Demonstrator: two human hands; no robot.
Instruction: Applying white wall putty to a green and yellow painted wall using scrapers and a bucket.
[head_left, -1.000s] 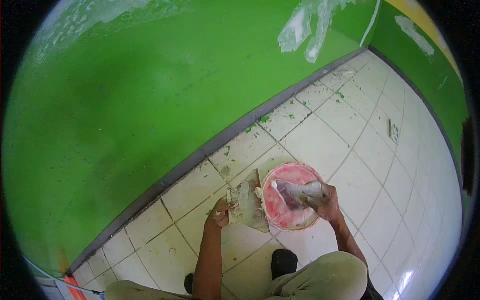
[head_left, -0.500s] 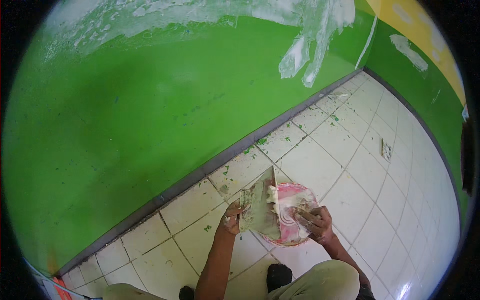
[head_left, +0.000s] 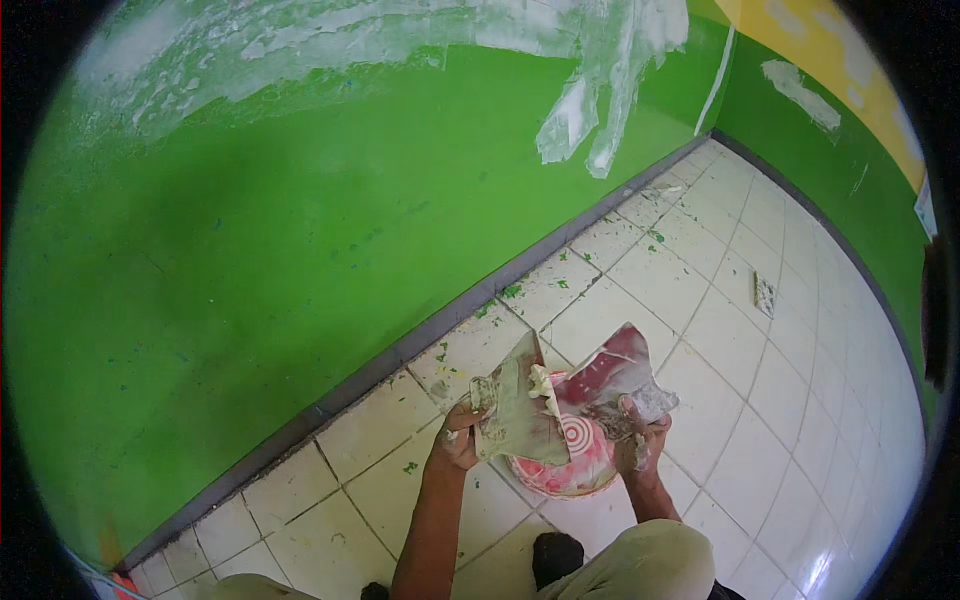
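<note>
My left hand (head_left: 456, 440) is closed around the handle end of a wide, pale putty spreader (head_left: 512, 418). A ridge of off-white putty (head_left: 541, 388) clings along that spreader's right edge. In my right hand (head_left: 643, 448), thumb on top, is a second putty spreader (head_left: 615, 368), dark red and smeared with white, its broad edge raised up and away from me. Both hands are spattered with putty. The two spreaders are held close together above a round pink-and-white container (head_left: 568, 493) marked with concentric rings; they hide its far side.
A green wall (head_left: 300, 220) with white putty patches (head_left: 570, 115) runs along the left, edged by a grey baseboard (head_left: 450, 322). Green paint flakes (head_left: 512, 291) litter the white tile floor (head_left: 720, 410). A small flat piece (head_left: 764, 294) lies farther right. My knee (head_left: 640, 565) is near.
My right hand has turned and lifted, so the dark red face of its spreader now shows above the container. The left hand and its spreader have barely shifted. The view has moved slightly.
</note>
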